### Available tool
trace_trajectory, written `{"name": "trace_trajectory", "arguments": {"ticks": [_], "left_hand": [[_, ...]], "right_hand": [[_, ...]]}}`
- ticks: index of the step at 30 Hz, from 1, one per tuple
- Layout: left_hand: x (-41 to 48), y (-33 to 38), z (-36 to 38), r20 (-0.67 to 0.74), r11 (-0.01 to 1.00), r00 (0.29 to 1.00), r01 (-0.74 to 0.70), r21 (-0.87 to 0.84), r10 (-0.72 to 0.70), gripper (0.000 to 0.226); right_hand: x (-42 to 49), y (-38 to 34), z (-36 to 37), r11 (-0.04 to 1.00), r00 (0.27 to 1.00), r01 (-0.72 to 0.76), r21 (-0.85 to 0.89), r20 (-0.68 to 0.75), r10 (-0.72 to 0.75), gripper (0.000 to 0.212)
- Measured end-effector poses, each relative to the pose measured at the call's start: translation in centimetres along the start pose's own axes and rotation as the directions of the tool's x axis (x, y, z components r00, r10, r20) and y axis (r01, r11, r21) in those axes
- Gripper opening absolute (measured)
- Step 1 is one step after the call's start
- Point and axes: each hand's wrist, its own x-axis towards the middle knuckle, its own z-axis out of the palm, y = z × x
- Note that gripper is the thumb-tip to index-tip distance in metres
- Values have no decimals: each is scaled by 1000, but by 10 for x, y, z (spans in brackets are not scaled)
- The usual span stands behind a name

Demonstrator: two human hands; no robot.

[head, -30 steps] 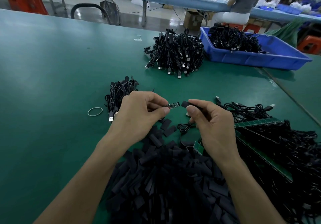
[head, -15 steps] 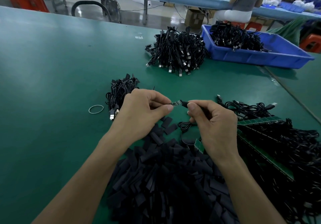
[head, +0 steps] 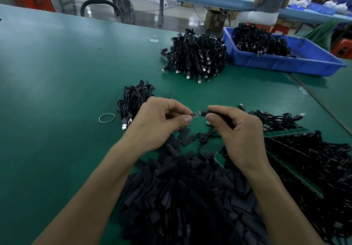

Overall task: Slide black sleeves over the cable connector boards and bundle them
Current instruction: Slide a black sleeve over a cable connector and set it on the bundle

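My left hand (head: 158, 123) pinches a small connector board (head: 196, 114) between thumb and forefinger, above the green table. My right hand (head: 238, 130) pinches a black sleeve (head: 206, 112) whose open end meets the board's right tip. The board's cable (head: 205, 136) hangs down between my hands. A big heap of loose black sleeves (head: 186, 197) lies in front of me. A small bundle of sleeved cables (head: 133, 100) lies left of my left hand, with a rubber band (head: 107, 118) beside it.
Green board strips with black cables (head: 304, 159) are piled at the right. A large pile of cable bundles (head: 196, 56) sits further back, next to a blue bin (head: 285, 62) holding more. A person sits at another table behind.
My hands came together: the sleeve in my right hand, which stood apart from the board, now touches its tip.
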Motion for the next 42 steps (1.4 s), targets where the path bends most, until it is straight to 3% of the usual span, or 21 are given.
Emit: {"name": "trace_trajectory", "arguments": {"ticks": [8,15,21,42], "left_hand": [[1,-5,0,59,1000,998,-26,-16,27,13],[0,-6,-1,23,1000,1000,-15,19,14,16],[-4,2,2,-36,988,998,56,145,-51,29],[1,-3,1,68,994,994,89,-69,-84,16]], "right_hand": [[11,-1,-10,987,959,-56,153,285,10,22],[4,1,-4,973,978,-30,228,208,-19,18],[1,3,-2,973,990,-7,230,139,-25,13],[2,3,-2,959,992,36,282,104,-67,12]]}}
